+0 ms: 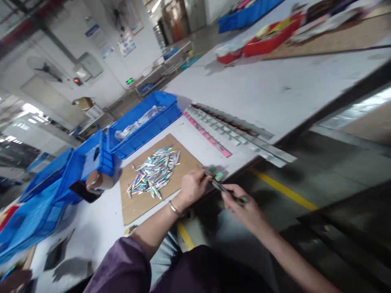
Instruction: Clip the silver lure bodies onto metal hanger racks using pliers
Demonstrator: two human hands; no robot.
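My right hand (242,205) is wrapped round the handles of a dark, slim tool that looks like pliers (217,185). The jaws reach to the fingertips of my left hand (194,186), which are pinched together over the table edge. What those fingers hold is too small and blurred to make out. Left of my hands, a pile of shiny silver fish-shaped pieces (155,169) lies on a brown cardboard sheet (131,213). Small green pieces (219,176) lie just beyond the tool's jaws.
Metal strips (259,148) and a pink strip (210,138) lie on the white table to the right. A blue crate (146,130) with bagged pieces stands behind the cardboard. More blue crates (81,175) and a lidded jar (99,181) are left. Another person's hand (18,278) shows at lower left.
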